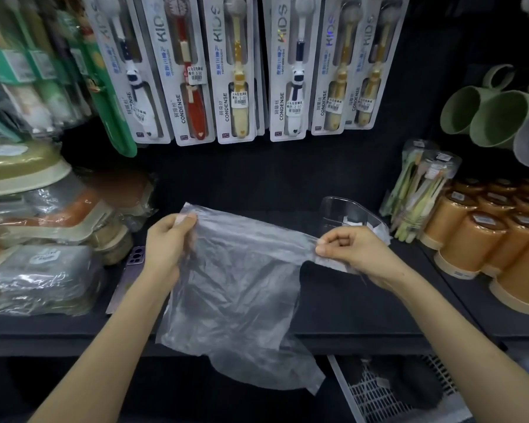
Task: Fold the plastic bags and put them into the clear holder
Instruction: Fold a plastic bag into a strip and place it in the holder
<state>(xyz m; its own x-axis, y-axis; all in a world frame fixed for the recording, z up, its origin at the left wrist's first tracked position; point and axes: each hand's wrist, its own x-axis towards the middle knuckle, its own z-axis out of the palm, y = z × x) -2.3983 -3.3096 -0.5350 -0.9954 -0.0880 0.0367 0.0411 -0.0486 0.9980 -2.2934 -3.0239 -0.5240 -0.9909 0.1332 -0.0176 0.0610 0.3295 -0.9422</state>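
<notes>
There, both hands held one bag (235, 288) up over the dark shelf (348, 306). The left hand (168, 242) pinched the bag's top left corner, thumb and fingers curled on the film. The right hand (355, 248) pinched the top right edge, its fingers curled in. The top edge ran taut between them, sloping down to the right. The rest of the bag hung crumpled, and its lower end dropped past the shelf's front edge.

The holder (336, 209) stood on the shelf just behind the right hand, apart from the bag, with something white inside that could not be made out. A phone (136, 256) lay on the shelf beside the left wrist. Toothbrush packs (235, 71) hung in a row above. Green cups (483, 117) hung at the upper right, and orange cups (471, 233) stood under them. A white wire basket (376, 395) sat below the shelf at the lower right.
</notes>
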